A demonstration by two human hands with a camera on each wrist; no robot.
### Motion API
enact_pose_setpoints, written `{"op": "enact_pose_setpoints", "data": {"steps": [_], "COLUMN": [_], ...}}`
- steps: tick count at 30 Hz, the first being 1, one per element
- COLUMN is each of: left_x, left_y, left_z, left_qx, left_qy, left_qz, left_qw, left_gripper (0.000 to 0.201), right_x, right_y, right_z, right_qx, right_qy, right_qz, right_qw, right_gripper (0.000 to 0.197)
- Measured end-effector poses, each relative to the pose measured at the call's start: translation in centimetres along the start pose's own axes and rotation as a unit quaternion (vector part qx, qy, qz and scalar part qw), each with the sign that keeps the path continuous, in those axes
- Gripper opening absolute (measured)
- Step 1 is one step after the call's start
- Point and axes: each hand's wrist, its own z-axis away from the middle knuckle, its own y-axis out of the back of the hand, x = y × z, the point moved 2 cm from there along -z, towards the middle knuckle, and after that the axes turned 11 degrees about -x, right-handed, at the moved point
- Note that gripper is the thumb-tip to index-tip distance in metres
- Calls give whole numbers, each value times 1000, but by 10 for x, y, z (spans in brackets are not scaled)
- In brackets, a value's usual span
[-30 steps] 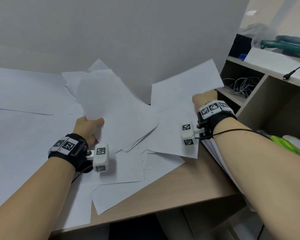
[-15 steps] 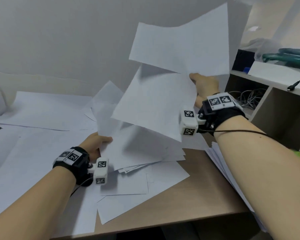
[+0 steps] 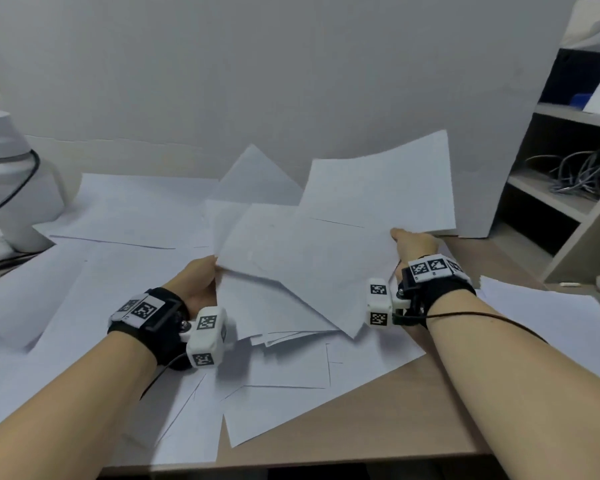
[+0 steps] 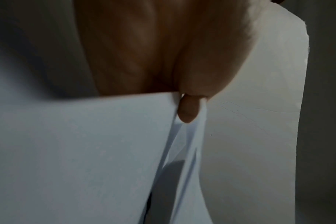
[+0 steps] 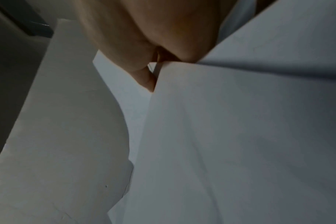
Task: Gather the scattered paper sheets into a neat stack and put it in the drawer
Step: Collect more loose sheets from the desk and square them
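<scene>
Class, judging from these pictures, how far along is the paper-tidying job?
Early on. Done: a few sheets are gathered. In hand: the left hand and right hand grip an untidy bundle of sheets above the desk. Left: loose sheets on the desk, squaring the stack, the drawer, not in view.

Head view: fingers of left hand (image 3: 197,285) and right hand (image 3: 413,244) are hidden under the paper sheets (image 3: 302,258), only the backs of the hands show. Sheet count in the bundle can't be told. White device (image 3: 4,181) at left edge is cut off. Shelf unit (image 3: 568,209) is cropped at right; its cable tangle (image 3: 575,174) is too small to resolve. Both wrist views are dim and blurred, with just one fingertip (image 4: 188,112) visible on the left and one (image 5: 147,80) on the right.
</scene>
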Motion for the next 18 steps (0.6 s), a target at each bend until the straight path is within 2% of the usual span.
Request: {"op": "enact_pose_setpoints", "data": {"steps": [3, 6, 7, 8, 10, 12, 13, 15, 18], "left_x": [-11, -17, -17, -17, -15, -14, -12, -10, -9], "left_y": [-6, -21, -23, -24, -20, -10, -5, -2, 2], "left_z": [-3, -10, -12, -15, -22, -30, -35, -40, -39], "left_qx": [30, 43, 48, 56, 85, 147, 172, 189, 179], "left_qy": [-10, -34, -50, -58, -65, -57, -49, -33, -17], "left_qz": [94, 135, 134, 128, 108, 74, 48, -6, -54], "left_qw": [995, 989, 988, 988, 988, 985, 983, 981, 982], "left_gripper": [43, 48, 49, 50, 47, 31, 26, 25, 24], "right_x": [14, 18, 19, 22, 28, 36, 39, 45, 50], "right_y": [-12, -18, -19, -21, -21, -20, -17, -11, -3], "right_z": [5, 20, 25, 24, 27, 30, 32, 31, 29], "right_qx": [20, 13, 20, 28, 37, 47, 51, 35, 24], "right_qy": [-73, -96, -83, -89, -86, -102, -101, -85, -66], "right_qz": [-20, 11, 79, 92, 1, -15, -27, -31, -39], "right_qw": [997, 995, 993, 991, 996, 994, 993, 995, 997], "right_gripper": [11, 33, 34, 33, 30, 10, 7, 14, 18]}}
